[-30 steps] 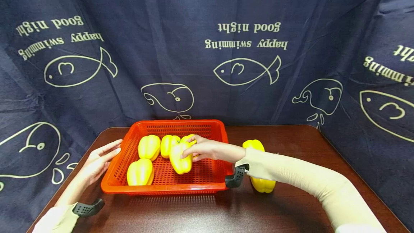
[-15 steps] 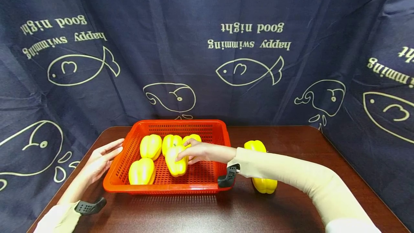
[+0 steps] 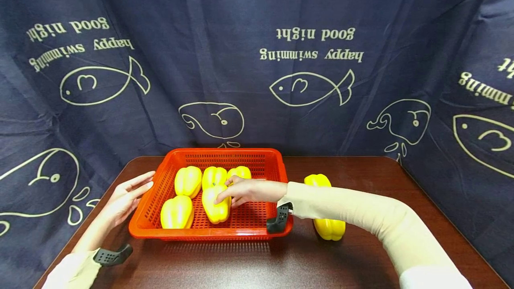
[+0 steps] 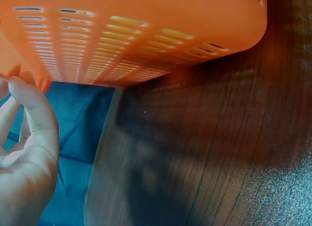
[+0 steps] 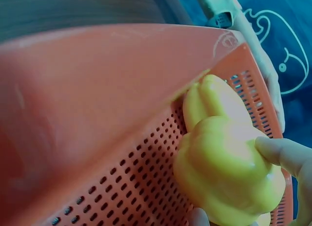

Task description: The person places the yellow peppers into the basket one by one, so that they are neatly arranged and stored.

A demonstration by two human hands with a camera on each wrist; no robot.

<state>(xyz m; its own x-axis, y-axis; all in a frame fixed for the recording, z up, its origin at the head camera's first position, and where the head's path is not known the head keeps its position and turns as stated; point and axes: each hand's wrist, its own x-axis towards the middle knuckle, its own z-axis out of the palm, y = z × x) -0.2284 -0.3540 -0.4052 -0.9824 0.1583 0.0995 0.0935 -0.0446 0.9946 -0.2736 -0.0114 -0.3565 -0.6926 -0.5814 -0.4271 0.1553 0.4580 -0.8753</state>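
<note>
My right hand [image 3: 242,191] grips a yellow bell pepper [image 3: 216,206] inside the red plastic basket [image 3: 192,233], thumb on its near side. In the right wrist view the pepper [image 5: 219,167] sits between the thumb and a fingertip, in front of another yellow bell pepper [image 5: 214,97]. Whether it touches the basket floor is hard to see. At the basket's left rim, my left hand [image 3: 122,202] rests with its fingers stretched towards the edge. The left wrist view has this hand [image 4: 29,148] beside the slotted basket wall [image 4: 131,21].
Several more yellow bell peppers [image 3: 176,212] lie in the basket, at the left and back. On the brown table [image 3: 373,173] to the right, yellow bell peppers [image 3: 330,230] are partly hidden by my right sleeve. A dark blue fish-print cloth [image 3: 225,57] hangs behind the table.
My right hand has moved left and slightly nearer with the pepper, lowering it beside the others. My left hand has stayed at the basket rim.
</note>
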